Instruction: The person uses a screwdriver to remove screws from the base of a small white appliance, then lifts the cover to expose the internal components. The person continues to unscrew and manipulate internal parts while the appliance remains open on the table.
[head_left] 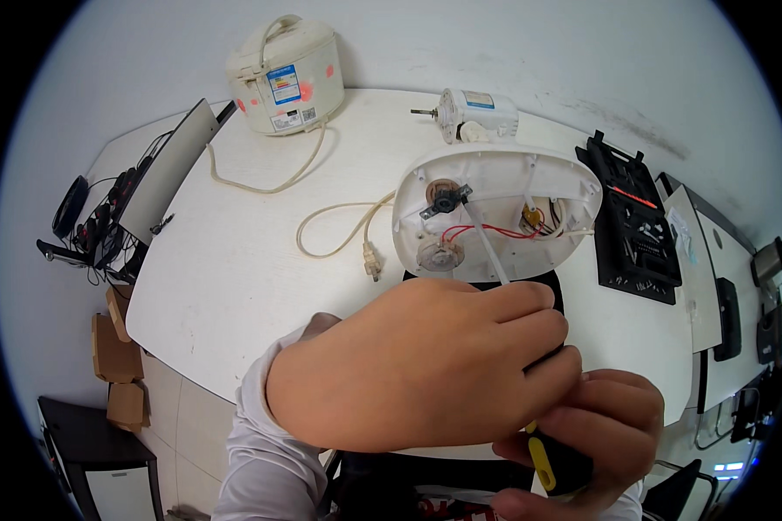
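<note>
Across the white table [235, 260], a screwdriver [543, 464] is gripped by left hand [417, 356] and right hand [604, 425], the stiff, probably light plastic shell [495, 172] best steadied by its rim.

The person's 2 hands are bare. The left hand [434, 369] shows a broad, smooth back. The left sleeve [269, 473] is long, pale grey and softly creased, its cuff [254, 404] loose. Of the right sleeve [631, 504], just a pale sliver shows below the right hand [613, 425].
</note>
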